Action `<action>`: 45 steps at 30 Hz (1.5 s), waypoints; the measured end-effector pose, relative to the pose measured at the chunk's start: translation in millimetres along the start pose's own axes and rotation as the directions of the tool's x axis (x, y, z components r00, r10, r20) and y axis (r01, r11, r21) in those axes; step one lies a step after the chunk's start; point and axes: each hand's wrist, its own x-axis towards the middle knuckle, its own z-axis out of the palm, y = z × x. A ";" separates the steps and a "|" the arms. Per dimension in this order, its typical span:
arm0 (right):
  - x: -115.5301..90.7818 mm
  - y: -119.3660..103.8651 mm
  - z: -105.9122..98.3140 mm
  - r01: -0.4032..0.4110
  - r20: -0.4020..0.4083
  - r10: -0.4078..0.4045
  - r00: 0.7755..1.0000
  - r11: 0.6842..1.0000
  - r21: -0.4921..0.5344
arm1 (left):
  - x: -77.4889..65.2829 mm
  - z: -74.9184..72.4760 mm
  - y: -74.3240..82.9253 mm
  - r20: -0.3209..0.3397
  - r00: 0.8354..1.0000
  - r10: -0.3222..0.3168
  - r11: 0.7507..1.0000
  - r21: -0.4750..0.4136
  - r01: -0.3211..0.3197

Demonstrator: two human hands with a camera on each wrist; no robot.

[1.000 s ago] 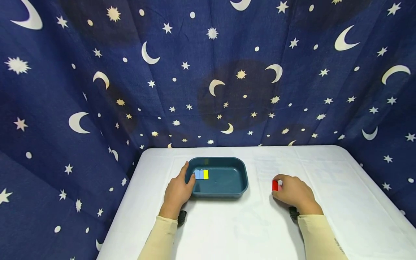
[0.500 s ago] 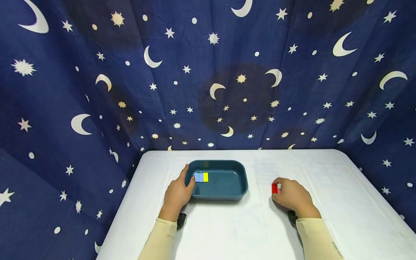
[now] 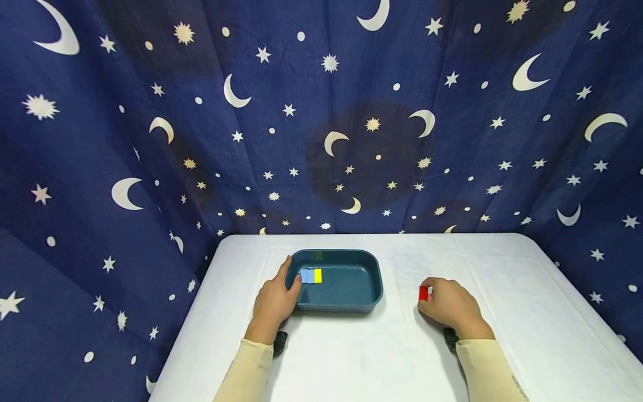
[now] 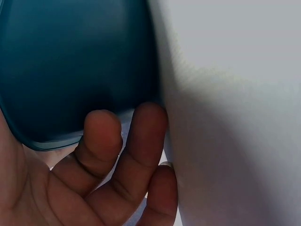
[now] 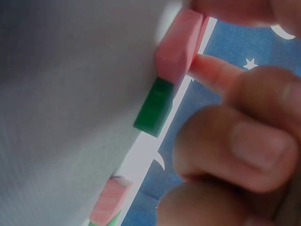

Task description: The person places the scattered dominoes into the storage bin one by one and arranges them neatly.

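Observation:
A dark teal plastic tub [image 3: 351, 296] stands on the table, left of the middle. My left hand [image 3: 275, 301] holds its left end, thumb over the rim; in the left wrist view, fingers [image 4: 149, 136] bend against the outer wall. Inside the tub, next to the thumb, lie blue blocks [image 3: 308, 276] and a yellow block [image 3: 318, 276] in a row. To the right, my right hand [image 3: 449, 301] pinches a red block [image 3: 423, 293] between thumb and fingers, low over the table. In the right wrist view, a pink block [image 5: 176, 49] adjoins it, beside a green block [image 5: 154, 108].
Another pink block [image 5: 110, 201] with a bit of green [image 5: 115, 218] shows farther down in the right wrist view. White cloth covers the table [image 3: 346, 357]. Behind it hangs a dark blue curtain [image 3: 281, 139] printed with moons and stars.
The head view has tilted slightly upward. My right hand has shifted a little to the left with the red block, and the pink beside it is now hidden in that view. The left hand stays put.

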 end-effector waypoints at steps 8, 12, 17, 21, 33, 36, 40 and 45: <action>0.1 -0.1 2.8 0.020 -0.022 -0.020 1.000 1.000 -0.007 | 0.1 0.6 -1.2 0.000 1.000 0.007 1.000 0.005 -0.007; 0.6 -0.4 4.3 0.023 -0.024 -0.024 0.999 1.000 -0.005 | 0.9 0.3 -1.4 -0.003 1.000 0.007 1.000 0.013 -0.007; -0.7 -0.4 5.2 0.016 -0.012 -0.016 1.000 1.000 0.000 | 0.3 0.6 -0.9 -0.003 1.000 -0.001 1.000 0.014 0.001; -1.6 -1.0 4.6 0.029 -0.019 -0.029 0.999 1.000 0.001 | 0.8 1.1 -1.2 -0.003 1.000 -0.002 1.000 0.015 0.002; -0.9 -2.7 2.8 0.054 -0.025 -0.054 0.998 0.998 -0.012 | 1.8 1.4 -1.3 -0.001 1.000 -0.011 1.000 0.010 0.011; 0.6 -4.0 3.6 0.056 -0.026 -0.057 0.998 0.998 -0.014 | 1.8 1.1 -2.5 -0.005 1.000 -0.013 1.000 0.011 0.013; 2.3 -5.2 5.1 0.056 -0.030 -0.057 0.998 0.998 -0.016 | 2.5 0.8 -2.9 -0.010 1.000 -0.012 1.000 0.013 0.012; 2.2 -5.9 5.0 0.051 -0.012 -0.051 0.999 0.999 -0.015 | 3.1 0.3 -1.6 -0.006 1.000 -0.015 1.000 0.021 0.015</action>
